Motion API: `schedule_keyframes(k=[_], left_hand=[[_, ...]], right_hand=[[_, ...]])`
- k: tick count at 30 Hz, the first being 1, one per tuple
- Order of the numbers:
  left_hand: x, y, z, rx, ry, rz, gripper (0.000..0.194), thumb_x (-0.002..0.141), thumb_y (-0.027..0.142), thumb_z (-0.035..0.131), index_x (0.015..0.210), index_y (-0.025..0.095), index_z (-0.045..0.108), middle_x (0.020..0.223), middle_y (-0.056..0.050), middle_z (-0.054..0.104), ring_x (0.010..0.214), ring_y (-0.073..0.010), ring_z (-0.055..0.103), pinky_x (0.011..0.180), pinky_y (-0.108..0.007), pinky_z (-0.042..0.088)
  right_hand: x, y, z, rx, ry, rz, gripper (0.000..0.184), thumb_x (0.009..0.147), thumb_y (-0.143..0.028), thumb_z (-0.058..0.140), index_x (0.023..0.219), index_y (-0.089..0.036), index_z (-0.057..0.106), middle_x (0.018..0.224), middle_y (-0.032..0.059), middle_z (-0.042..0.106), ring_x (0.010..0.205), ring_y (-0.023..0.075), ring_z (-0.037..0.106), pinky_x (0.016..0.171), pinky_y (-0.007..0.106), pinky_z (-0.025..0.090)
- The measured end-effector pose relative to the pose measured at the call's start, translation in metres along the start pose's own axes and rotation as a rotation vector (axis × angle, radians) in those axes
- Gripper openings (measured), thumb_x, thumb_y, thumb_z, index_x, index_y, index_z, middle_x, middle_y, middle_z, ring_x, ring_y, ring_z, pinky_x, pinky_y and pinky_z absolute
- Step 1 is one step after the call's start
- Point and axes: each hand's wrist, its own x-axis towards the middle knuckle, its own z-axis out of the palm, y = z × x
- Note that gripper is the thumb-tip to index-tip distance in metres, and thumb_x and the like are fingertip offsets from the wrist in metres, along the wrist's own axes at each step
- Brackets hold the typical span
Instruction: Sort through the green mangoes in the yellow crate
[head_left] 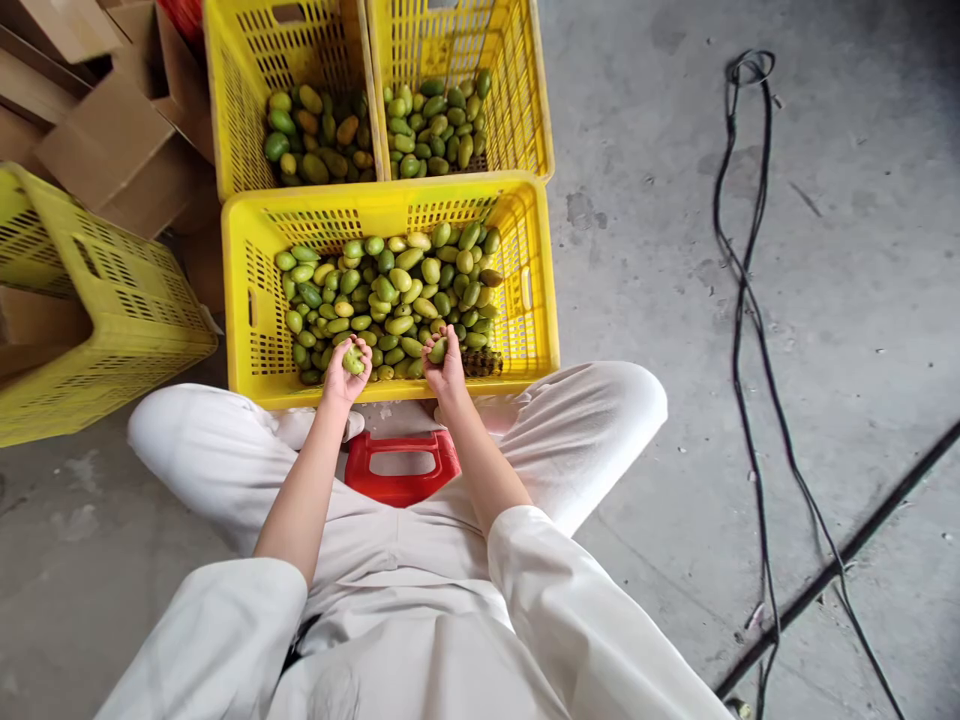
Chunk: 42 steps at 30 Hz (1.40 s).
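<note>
lh (349, 372), rh (445, 368): 1 fruit (354, 360) ea.

No readable text, label, brand, number or sign shows on the crates, boxes, clothing or floor.

Our left hand (350, 366) over near side of crate (390, 392), left of its middle, palm turned up, fingers curled closed. Our right hand (444, 364) over same side of crate, right of its middle, fingers curled closed too. Hands apart, roughly level with each other. Both our forearms bare, reaching forward to crate, angled inward from elbows. Our knees bent, spread wide at near side of crate.
</note>
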Motion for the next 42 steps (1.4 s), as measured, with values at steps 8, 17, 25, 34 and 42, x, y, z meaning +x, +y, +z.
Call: schedule_keyframes(k=[8, 17, 25, 34, 42], left_hand=[[-0.003, -0.001, -0.006, -0.013, -0.098, 0.094, 0.018, 0.093, 0.029, 0.053, 0.098, 0.018, 0.065, 0.088, -0.006, 0.063, 0.078, -0.0125, 0.063, 0.071, -0.024, 0.055], [0.001, -0.006, -0.006, 0.083, -0.093, 0.041, 0.010, 0.087, 0.018, 0.067, 0.084, 0.019, 0.057, 0.075, 0.002, 0.055, 0.057, -0.0055, 0.052, 0.054, -0.017, 0.044], [-0.005, -0.001, -0.005, 0.095, -0.054, -0.045, 0.014, 0.083, 0.006, 0.060, 0.088, 0.019, 0.058, 0.075, 0.003, 0.054, 0.056, -0.0022, 0.053, 0.050, -0.010, 0.044], [-0.007, -0.001, -0.006, 0.176, -0.160, -0.056, 0.018, 0.090, 0.018, 0.063, 0.075, 0.018, 0.053, 0.059, 0.007, 0.037, 0.038, -0.0007, 0.031, 0.033, -0.011, 0.025], [-0.004, -0.013, 0.002, 0.232, -0.044, 0.274, 0.026, 0.079, 0.018, 0.070, 0.070, 0.020, 0.046, 0.056, 0.008, 0.043, 0.039, -0.0021, 0.036, 0.036, -0.014, 0.024]], right_hand=[[-0.002, 0.004, 0.007, 0.077, 0.032, -0.027, 0.022, 0.073, -0.013, 0.066, 0.086, -0.027, 0.055, 0.078, -0.0044, 0.065, 0.081, 0.0129, 0.067, 0.074, 0.026, 0.060], [-0.015, -0.003, 0.015, 0.101, -0.055, 0.063, 0.022, 0.075, -0.010, 0.064, 0.075, -0.024, 0.048, 0.065, -0.0073, 0.054, 0.058, 0.0071, 0.056, 0.053, 0.016, 0.053], [-0.019, -0.007, 0.019, -0.010, -0.093, 0.209, 0.022, 0.079, -0.013, 0.073, 0.079, -0.022, 0.053, 0.064, -0.0090, 0.056, 0.043, 0.0023, 0.043, 0.037, 0.011, 0.037], [-0.022, -0.012, 0.018, 0.069, -0.114, 0.084, 0.048, 0.090, -0.050, 0.065, 0.064, -0.023, 0.036, 0.049, -0.0100, 0.035, 0.037, 0.0042, 0.032, 0.032, 0.013, 0.030], [-0.024, -0.005, 0.018, 0.044, -0.082, 0.015, 0.041, 0.088, -0.034, 0.064, 0.063, -0.023, 0.034, 0.048, -0.0095, 0.037, 0.036, 0.0050, 0.033, 0.033, 0.015, 0.029]])
